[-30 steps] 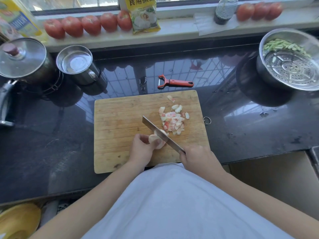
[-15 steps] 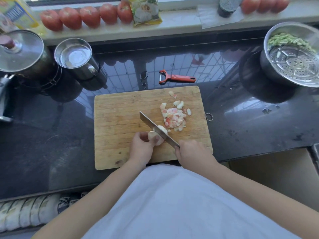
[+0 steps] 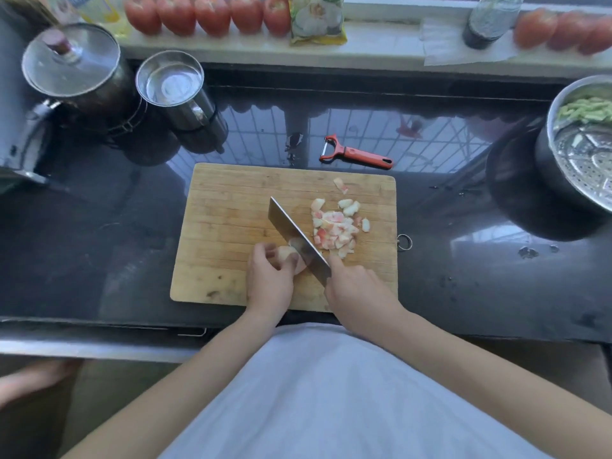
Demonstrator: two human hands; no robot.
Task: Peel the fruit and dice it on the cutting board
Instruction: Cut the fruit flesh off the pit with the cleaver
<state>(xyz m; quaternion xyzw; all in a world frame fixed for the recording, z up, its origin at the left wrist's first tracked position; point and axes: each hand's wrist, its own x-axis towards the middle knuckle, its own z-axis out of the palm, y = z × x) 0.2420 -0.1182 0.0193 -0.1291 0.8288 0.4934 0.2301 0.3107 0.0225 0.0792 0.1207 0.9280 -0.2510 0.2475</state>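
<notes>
Peeling looks done, peeler (image 3: 356, 153) parked above the cutting board (image 3: 231, 226), diced pile (image 3: 336, 228) mid-frame, and left hand (image 3: 270, 276) pinches the last fruit chunk (image 3: 291, 255) while right hand (image 3: 356, 284) grips the knife (image 3: 296, 238) over it.

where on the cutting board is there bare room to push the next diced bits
The cutting board's left half, from the knife out to its left edge, is bare. So is the far strip toward the peeler. The right half is crowded by the diced pile; the near middle holds both hands.
</notes>
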